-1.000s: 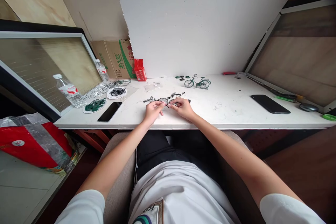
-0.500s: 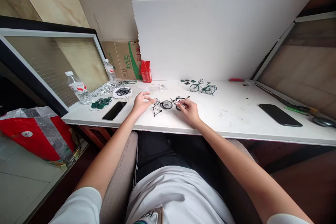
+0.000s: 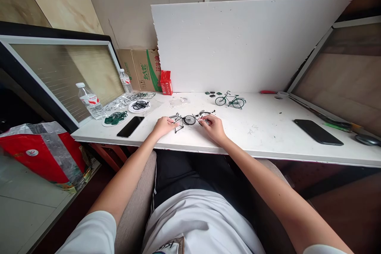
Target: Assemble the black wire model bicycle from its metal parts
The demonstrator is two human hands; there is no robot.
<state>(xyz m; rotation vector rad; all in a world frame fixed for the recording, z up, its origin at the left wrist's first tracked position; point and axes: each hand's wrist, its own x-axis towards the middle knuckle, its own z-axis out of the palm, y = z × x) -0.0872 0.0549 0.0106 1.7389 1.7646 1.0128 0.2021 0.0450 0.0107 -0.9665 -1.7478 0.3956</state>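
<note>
Small black model bicycle parts lie on the white table in front of me. My left hand [image 3: 164,126] pinches the left side of the thin black model bicycle frame [image 3: 179,129], its fingers hiding part of it. Joined to that frame, or lying against it, is a spoked wheel [image 3: 189,120], in the gap between my hands. My right hand [image 3: 213,127] is closed with fingertips on a second black wheel part [image 3: 205,112], mostly covered by the fingers. Farther back, a finished-looking green model bicycle [image 3: 230,100] stands upright.
At left are a phone [image 3: 130,126], green parts [image 3: 116,117], a white disc with black parts [image 3: 139,105], and a water bottle [image 3: 89,101]. Several small dark pieces [image 3: 212,95] lie at the back. Another phone [image 3: 318,131] and a mouse [image 3: 368,139] are at right.
My left hand has come down from beyond the frame, its spread fingers closing at the frame's left side. My right hand has barely shifted. The camera view moved slightly.
</note>
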